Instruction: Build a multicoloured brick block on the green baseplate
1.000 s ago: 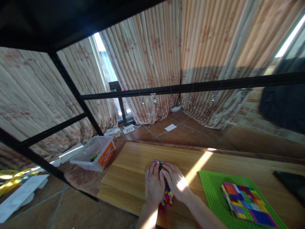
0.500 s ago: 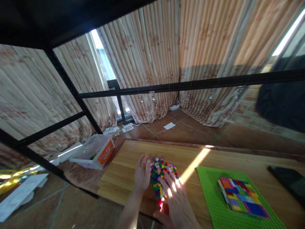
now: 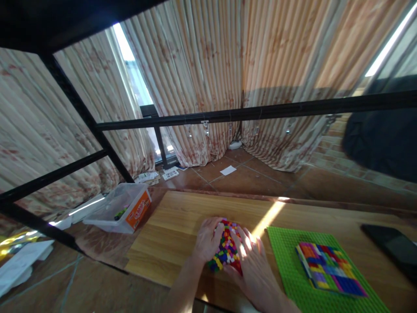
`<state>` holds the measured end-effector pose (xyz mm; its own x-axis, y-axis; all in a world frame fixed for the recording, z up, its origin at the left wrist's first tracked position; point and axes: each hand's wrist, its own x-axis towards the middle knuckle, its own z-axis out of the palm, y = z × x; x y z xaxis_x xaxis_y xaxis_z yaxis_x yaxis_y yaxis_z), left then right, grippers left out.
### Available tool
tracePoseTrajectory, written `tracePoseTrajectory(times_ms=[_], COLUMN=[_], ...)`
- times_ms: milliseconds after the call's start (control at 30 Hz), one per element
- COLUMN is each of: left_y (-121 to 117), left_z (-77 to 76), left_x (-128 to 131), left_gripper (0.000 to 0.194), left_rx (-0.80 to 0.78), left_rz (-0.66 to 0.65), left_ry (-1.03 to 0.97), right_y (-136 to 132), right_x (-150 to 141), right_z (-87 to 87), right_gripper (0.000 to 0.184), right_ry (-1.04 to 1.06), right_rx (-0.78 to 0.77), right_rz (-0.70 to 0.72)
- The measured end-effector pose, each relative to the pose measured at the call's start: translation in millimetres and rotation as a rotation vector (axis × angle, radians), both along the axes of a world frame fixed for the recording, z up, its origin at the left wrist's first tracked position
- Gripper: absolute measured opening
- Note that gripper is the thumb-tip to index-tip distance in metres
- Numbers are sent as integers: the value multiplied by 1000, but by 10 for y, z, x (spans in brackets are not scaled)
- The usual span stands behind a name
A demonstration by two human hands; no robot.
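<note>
A heap of small multicoloured toy bricks (image 3: 228,241) lies on the wooden board between my hands. My left hand (image 3: 209,239) curves around its left side, palm inward, fingers reaching to the far edge. From the right, my right hand (image 3: 250,256) rests against the heap with fingers spread and the thumb near its front. Neither hand grips a single brick that I can see; the palms hide part of the pile. To the right, a flat block of coloured bricks (image 3: 332,269) sits on a green studded baseplate (image 3: 282,252).
A clear plastic box (image 3: 122,208) with an orange label and a few green pieces stands left of the wooden board (image 3: 163,234). A dark flat device (image 3: 391,250) lies at far right. Black frame bars (image 3: 228,115) cross in front of the curtains.
Both hands have closed in around the bricks, the left moving right and over the pile's edge. The heap is more compact, its front tail gathered in. The view has shifted slightly.
</note>
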<state>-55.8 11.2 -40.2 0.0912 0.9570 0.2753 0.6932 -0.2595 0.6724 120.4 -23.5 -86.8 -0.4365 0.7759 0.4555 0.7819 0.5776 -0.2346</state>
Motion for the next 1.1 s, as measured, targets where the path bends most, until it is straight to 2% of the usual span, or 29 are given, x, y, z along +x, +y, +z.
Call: tracePoseTrajectory(times_ms=[200,333,500,667,833,933,1033,1100], left_y=[-94,-92,-164,-414,-691,-722,-661,-615], left_z=[-5,-2,40,51,-66,-148,-175,-172], left_x=[138,132,-101,-302,-252,-218,-226,-238], left_gripper=[37,40,42,44,46,46,42,40], left_rx=[7,16,25,-5,-41,-50,-46,-39], left_rz=[7,146,336,447,529,557,528,519], left_ry=[-130,-223,-319,-434,-577,-627,-567,-526], right_y=[33,13,-132,-362,-456,-439,-399,-367], right_x=[100,157,165,-46,-340,-478,-528,-494], right_z=[-11,53,127,126,103,137,161,143], right_gripper=[81,79,65,33,26,24,19,19], right_ry=[18,33,26,22,69,90,117,113], right_rx=[-8,-14,-26,-21,6,-14,-38,-14], right_rz=[39,39,15,112,83,16,-59,-44])
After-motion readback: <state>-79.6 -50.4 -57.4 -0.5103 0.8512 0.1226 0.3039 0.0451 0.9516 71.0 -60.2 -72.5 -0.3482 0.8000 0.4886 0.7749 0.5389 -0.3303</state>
